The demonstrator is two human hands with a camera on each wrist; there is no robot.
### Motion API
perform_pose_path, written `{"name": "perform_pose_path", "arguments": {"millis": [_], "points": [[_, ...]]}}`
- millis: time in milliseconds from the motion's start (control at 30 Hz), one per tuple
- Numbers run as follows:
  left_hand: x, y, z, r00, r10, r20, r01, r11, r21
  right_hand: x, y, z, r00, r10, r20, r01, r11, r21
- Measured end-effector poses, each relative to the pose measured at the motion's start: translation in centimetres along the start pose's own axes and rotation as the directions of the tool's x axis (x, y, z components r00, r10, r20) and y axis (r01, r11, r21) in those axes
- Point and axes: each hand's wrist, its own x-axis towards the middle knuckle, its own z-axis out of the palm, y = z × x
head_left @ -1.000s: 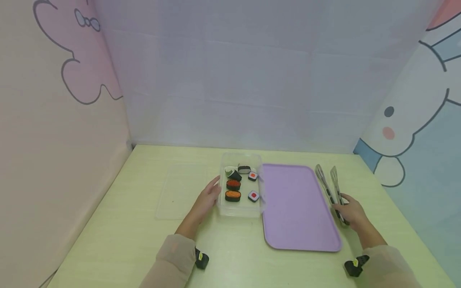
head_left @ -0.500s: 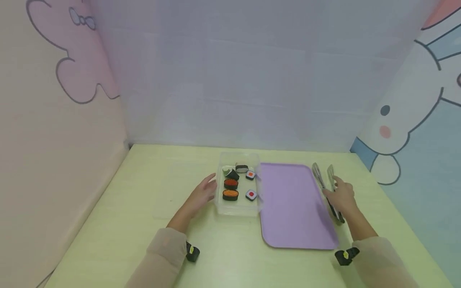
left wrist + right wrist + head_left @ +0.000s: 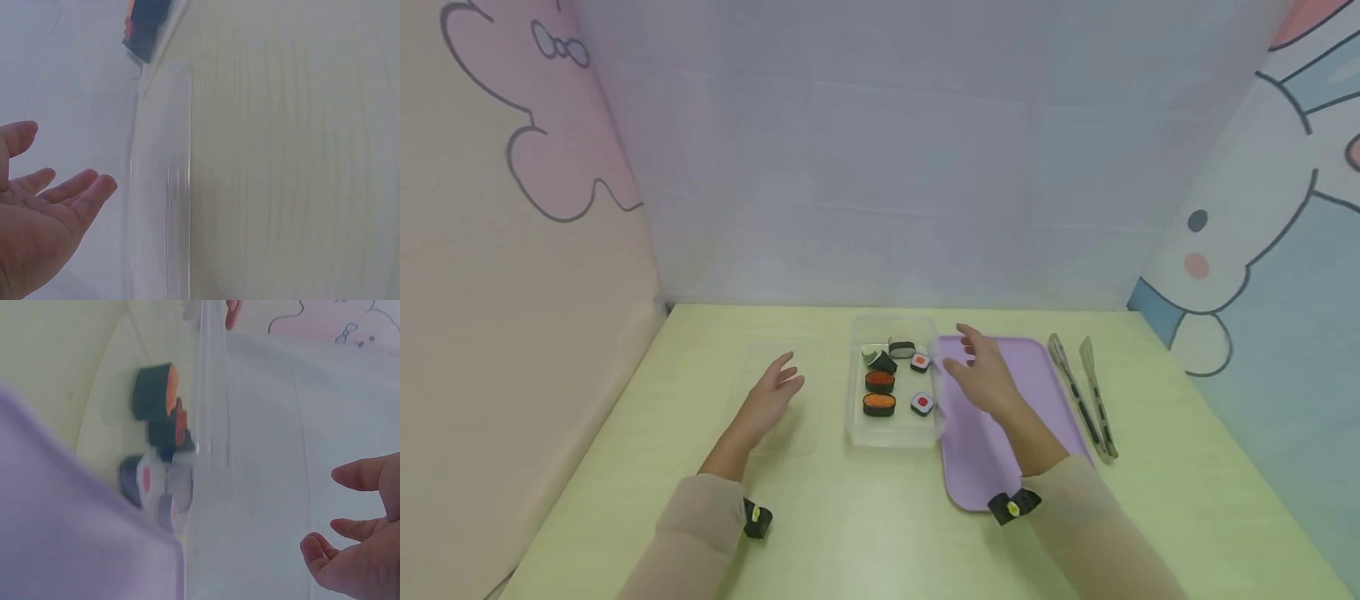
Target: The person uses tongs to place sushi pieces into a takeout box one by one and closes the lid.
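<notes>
A clear plastic box (image 3: 895,437) stands mid-table with several sushi pieces inside. Among them are an orange-topped sushi (image 3: 879,405), a red-topped one (image 3: 880,382), a cone-shaped roll (image 3: 881,361) and two small white-and-black rolls (image 3: 922,403). My left hand (image 3: 767,404) hovers left of the box, over a flat clear lid (image 3: 805,433), fingers spread and holding nothing. Above the purple tray (image 3: 973,475), my right hand (image 3: 985,375) hangs just right of the box, thumb and fingers apart, also holding nothing. The right wrist view shows sushi (image 3: 153,394) through the box wall.
Metal tongs (image 3: 1093,400) with black grips lie right of the tray. The purple tray sits directly beside the box's right side. A pale wall (image 3: 880,167) rises behind the table's back edge, with printed side walls left and right.
My right hand has left the tongs and moved left over the tray to the box's right side. My left hand has drawn away leftward from the box.
</notes>
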Motion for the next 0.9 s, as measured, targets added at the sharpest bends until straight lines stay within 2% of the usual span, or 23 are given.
{"name": "perform_pose_path", "arguments": {"millis": [267,500,733,900], "points": [[-0.6,-1.2,-2.7,0.996,-0.053,-0.065,0.059,0.994,0.089,0.2,-4.5,5.4,0.993,-0.065,0.1,0.062,0.998,0.033],[-1.4,-1.7,-4.8,0.983,-0.113,-0.144,0.139,0.971,0.192,-0.1,-6.9,9.8,0.978,-0.072,0.197,0.06,0.996,0.07],[-1.9,-2.3,-5.7,0.967,-0.175,-0.184,0.213,0.953,0.214,-0.6,-8.3,13.3,0.967,-0.04,0.252,0.029,0.998,0.047],[-1.9,-2.9,-5.9,0.959,-0.201,-0.198,0.244,0.944,0.222,-0.7,-8.7,15.5,0.969,-0.017,0.248,0.018,1.0,-0.002]]}}
